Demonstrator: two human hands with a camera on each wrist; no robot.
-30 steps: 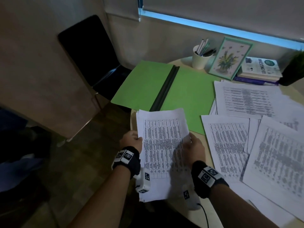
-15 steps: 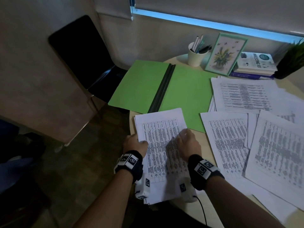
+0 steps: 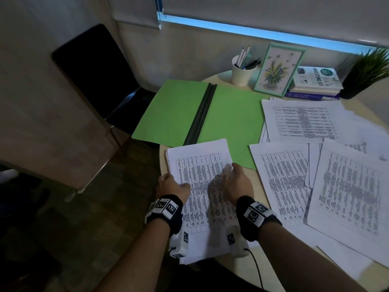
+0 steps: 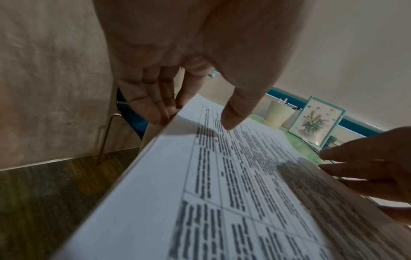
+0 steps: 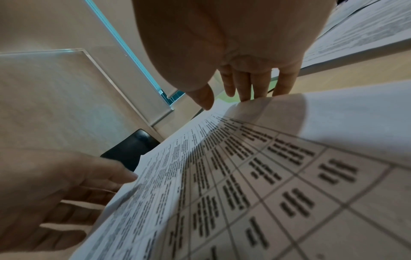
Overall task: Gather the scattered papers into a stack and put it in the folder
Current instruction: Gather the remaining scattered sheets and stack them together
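Note:
A stack of printed papers (image 3: 200, 178) lies at the near edge of the round table (image 3: 231, 264), just in front of the open green folder (image 3: 231, 121). My left hand (image 3: 172, 183) stands at the stack's left edge. In the left wrist view its straight fingers (image 4: 153, 109) press against that edge, with the thumb tip on the top sheet (image 4: 222, 176). My right hand (image 3: 233, 175) is at the stack's right edge. Its straight fingers (image 5: 249, 86) reach down behind the raised paper edge (image 5: 333, 109), the thumb just above the sheet. More printed sheets (image 3: 315, 175) lie scattered on the right.
At the back of the table stand a white cup of pens (image 3: 242, 72), a framed flower picture (image 3: 275, 70), a pile of books (image 3: 315, 83) and a potted plant (image 3: 366, 74). A black chair (image 3: 94, 74) stands left of the table, over the floor.
The stack has settled flat on the table. My right hand slid from the top of the sheet out to the right edge; the left hand stayed at the left edge.

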